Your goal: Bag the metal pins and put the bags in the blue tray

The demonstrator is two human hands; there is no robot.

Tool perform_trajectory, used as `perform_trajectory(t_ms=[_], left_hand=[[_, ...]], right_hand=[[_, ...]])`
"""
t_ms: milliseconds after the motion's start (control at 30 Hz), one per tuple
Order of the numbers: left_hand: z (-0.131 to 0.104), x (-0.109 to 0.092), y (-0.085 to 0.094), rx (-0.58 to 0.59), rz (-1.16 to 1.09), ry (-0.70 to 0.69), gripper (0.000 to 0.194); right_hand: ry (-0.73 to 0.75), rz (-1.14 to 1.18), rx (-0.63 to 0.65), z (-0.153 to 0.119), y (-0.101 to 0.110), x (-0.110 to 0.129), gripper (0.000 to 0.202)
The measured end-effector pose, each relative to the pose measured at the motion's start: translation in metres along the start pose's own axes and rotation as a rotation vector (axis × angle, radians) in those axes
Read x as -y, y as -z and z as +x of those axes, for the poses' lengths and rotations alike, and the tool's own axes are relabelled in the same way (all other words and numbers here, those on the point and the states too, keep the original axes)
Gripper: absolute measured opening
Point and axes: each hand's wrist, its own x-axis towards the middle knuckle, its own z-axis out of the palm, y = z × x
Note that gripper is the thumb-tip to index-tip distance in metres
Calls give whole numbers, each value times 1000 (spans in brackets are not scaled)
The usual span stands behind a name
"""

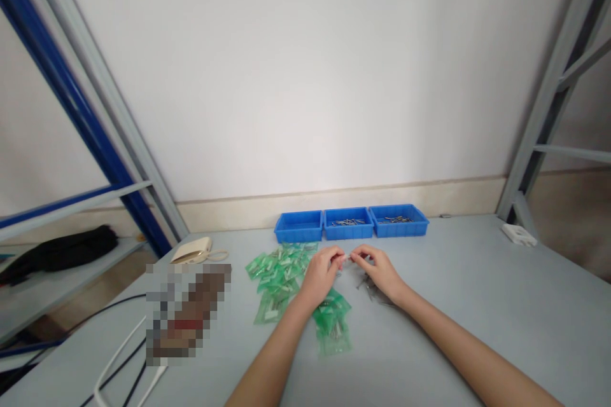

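Observation:
My left hand and my right hand meet near the middle of the table, fingertips pinched close together. Between them is something small and pale, too small to name. Green plastic bags with small metal pieces inside lie in a heap left of my left hand, and more green bags lie below it. Thin dark pieces lie on the table under my right hand, partly hidden by it.
Behind my hands stand three blue trays: the left shows no pieces, the middle and right hold thin metal pieces. A cream case, cables and a pixelated area are left; a white object is right.

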Motion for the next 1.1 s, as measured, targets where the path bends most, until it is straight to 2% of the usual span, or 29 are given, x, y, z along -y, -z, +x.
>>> perform_trajectory(t_ms=[200, 400, 633, 767, 867, 967, 1100], left_hand=[[-1, -4, -3, 31, -106, 67, 37], [0, 3, -6, 12, -150, 102, 23], [-1, 0, -5, 31, -129, 85, 36], [0, 2, -7, 46, -138, 128, 25], [2, 4, -3, 94, -158, 148, 24], [1, 6, 8, 161, -137, 114, 27], [-3, 13, 24, 218, 81, 68, 36]], right_hand=[[-18, -33, 37, -2, -3, 2, 40], [-13, 8, 4, -1, -3, -1, 28], [-22, -37, 84, -1, -3, -4, 39], [-6, -38, 36, -2, -1, -5, 27], [17, -69, 69, -1, 3, -5, 24], [41, -124, 49, 11, 7, -7, 24], [-57, -162, -142, 54, 13, -4, 27]])
